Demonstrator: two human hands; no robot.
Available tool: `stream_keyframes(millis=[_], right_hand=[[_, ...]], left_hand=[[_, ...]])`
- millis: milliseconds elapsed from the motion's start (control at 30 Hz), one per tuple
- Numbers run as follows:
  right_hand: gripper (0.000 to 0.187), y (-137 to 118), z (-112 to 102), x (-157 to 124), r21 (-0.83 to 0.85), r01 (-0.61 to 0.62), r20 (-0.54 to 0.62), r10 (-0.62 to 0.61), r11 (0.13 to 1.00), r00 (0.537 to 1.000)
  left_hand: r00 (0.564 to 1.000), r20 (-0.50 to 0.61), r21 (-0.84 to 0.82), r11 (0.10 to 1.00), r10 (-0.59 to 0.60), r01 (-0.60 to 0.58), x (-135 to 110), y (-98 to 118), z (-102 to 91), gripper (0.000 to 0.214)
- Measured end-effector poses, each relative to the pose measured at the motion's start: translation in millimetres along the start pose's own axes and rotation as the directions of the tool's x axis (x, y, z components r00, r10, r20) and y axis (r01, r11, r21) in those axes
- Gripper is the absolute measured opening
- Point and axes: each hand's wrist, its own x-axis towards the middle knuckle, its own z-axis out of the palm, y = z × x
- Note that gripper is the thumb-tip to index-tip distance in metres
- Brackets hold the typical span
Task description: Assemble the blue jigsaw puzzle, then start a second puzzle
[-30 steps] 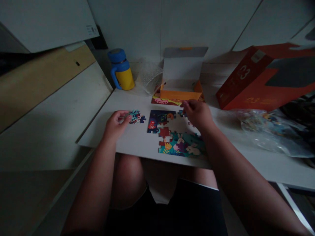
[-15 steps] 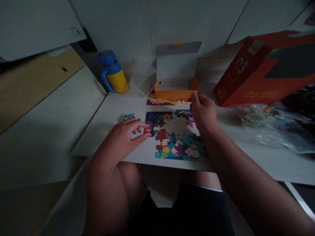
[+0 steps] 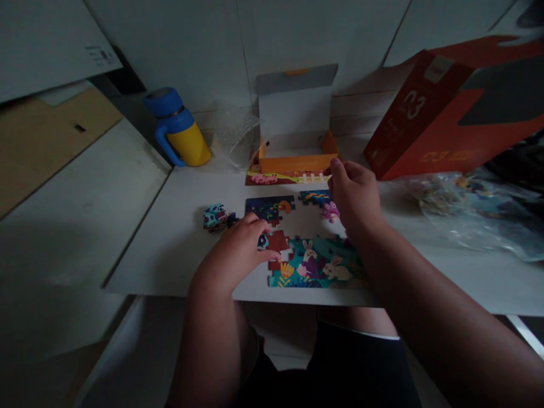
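Left forearm [image 3: 208,345]: rises from the lower edge of the view, bare. Left wrist [image 3: 216,286]: bent, directing the left hand [image 3: 238,246] inward, toward the right side. Left hand: back uppermost; fingers [image 3: 254,220] curved; thumb [image 3: 271,256] set below, with a gap between the tips. Right forearm [image 3: 425,294]: bare, runs diagonally up and leftward from the lower right corner. Right hand [image 3: 355,190]: ahead of the left; fingers curled inward, thumb uppermost. Contact between its fingertips: obscured.
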Motion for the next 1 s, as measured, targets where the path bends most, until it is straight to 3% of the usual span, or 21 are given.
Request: stream_keyframes(millis=[167,267,333,433,500,567,900,1000], right_hand=[[0.058,-10,3,-6,0.015,-0.021,0.061,0.020,1.000,0.998],[0.055,-19,6,-11,0.111,-0.090,0.236,0.062,0.990,0.970],[0.053,-25,6,-16,0.165,-0.122,0.416,0.043,0.979,0.908],[0.052,-31,6,-24,0.213,-0.096,0.637,-0.063,0.972,0.768],[0.052,-33,6,-28,0.238,-0.077,0.710,-0.119,0.968,0.694],[0.052,-35,7,-31,0.259,-0.079,0.745,-0.147,0.963,0.651],[0.046,-40,7,-35,0.276,-0.087,0.758,-0.162,0.957,0.632],[0.047,-38,6,-33,0.243,-0.057,0.722,-0.141,0.968,0.678]], left_hand=[[0.997,-0.023,-0.264,0.963,-0.069,0.061,4,-9,1.8,0.022],[0.982,-0.035,-0.591,0.796,-0.185,0.129,6,-7,1.8,0.018],[0.957,-0.098,-0.752,0.650,-0.272,0.108,7,-3,1.4,0.022],[0.928,-0.143,-0.851,0.521,-0.345,0.062,9,3,1.4,0.027],[0.923,-0.148,-0.878,0.477,-0.355,0.043,10,5,1.9,0.029],[0.920,-0.150,-0.892,0.451,-0.363,0.033,10,5,2.6,0.032],[0.933,-0.084,-0.902,0.425,-0.351,0.079,9,7,2.0,0.036],[0.929,-0.120,-0.878,0.474,-0.351,0.065,9,2,0.5,0.037]])
